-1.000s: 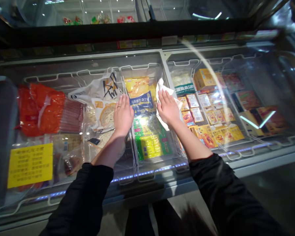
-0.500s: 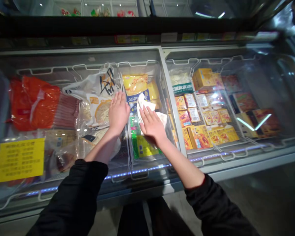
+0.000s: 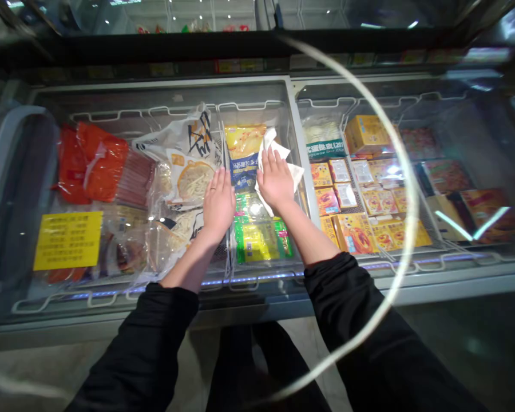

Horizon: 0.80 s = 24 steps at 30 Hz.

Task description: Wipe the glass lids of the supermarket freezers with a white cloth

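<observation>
Both hands lie flat, fingers spread, on the glass lid (image 3: 171,97) of a chest freezer. The left hand (image 3: 218,203) presses bare glass; the right hand (image 3: 276,182) presses a white cloth (image 3: 269,146) against it, just beside the left. Under the hands, wire baskets hold a yellow-blue packet (image 3: 244,150) and green-yellow packs (image 3: 260,240). Left of them lie noodle bags (image 3: 191,180) and orange packs (image 3: 96,163); right, small boxes (image 3: 371,197). Reflections blur the far-right goods, and the yellow label (image 3: 67,240) is unreadable.
</observation>
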Tool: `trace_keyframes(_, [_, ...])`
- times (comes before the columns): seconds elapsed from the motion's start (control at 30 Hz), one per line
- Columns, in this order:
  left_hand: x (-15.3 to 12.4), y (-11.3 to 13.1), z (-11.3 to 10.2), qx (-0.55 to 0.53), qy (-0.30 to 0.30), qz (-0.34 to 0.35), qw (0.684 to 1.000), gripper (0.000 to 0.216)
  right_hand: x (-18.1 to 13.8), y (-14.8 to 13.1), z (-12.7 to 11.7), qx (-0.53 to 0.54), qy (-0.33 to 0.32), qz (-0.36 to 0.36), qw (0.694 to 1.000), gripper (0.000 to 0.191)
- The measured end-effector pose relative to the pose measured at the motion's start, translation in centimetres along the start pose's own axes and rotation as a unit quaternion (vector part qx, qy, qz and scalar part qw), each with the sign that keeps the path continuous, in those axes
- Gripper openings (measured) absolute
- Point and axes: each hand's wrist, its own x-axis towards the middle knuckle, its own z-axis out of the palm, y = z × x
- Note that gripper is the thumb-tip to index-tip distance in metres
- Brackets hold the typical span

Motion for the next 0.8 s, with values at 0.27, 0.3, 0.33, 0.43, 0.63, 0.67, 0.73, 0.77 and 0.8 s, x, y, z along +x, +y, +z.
trace_keyframes(0.27, [-8.3,0.8,1.0,-0.002,-0.025,-0.014,1.000,0.078,-14.7,1.6,0.4,0.026,-0.059,-0.137,0.989,0.066])
trace_keyframes(0.3, [-8.3,0.8,1.0,-0.002,-0.025,-0.015,1.000,0.078,-15.2,2.8,0.0,0.023,-0.057,-0.119,0.991,0.067])
trace_keyframes(0.33, [-8.2,0.8,0.9,-0.002,-0.025,-0.017,1.000,0.077,-15.2,3.9,-0.4,0.019,-0.049,-0.098,0.994,0.068])
trace_keyframes(0.43, [-7.9,0.8,0.8,-0.010,-0.028,-0.022,0.999,0.074,-13.3,5.4,-1.0,0.018,-0.008,-0.037,0.999,0.069])
trace_keyframes(0.63, [-8.1,1.0,1.0,0.009,-0.005,-0.012,1.000,0.066,-7.5,1.6,0.1,0.026,0.005,0.005,1.000,0.070])
trace_keyframes(0.67, [-8.1,1.0,1.0,0.010,0.000,-0.009,1.000,0.065,-7.3,1.0,0.3,0.028,0.003,-0.004,1.000,0.069])
trace_keyframes(0.73, [-8.1,1.1,0.9,0.009,0.007,-0.005,1.000,0.065,-8.3,0.5,0.4,0.035,-0.004,-0.039,0.999,0.068])
trace_keyframes(0.77, [-8.1,1.1,0.9,0.006,0.009,-0.005,1.000,0.064,-9.3,0.7,0.4,0.037,-0.011,-0.061,0.997,0.068])
trace_keyframes(0.8, [-8.1,1.1,0.9,0.002,0.009,-0.005,1.000,0.064,-10.6,1.1,0.2,0.038,-0.019,-0.083,0.996,0.067])
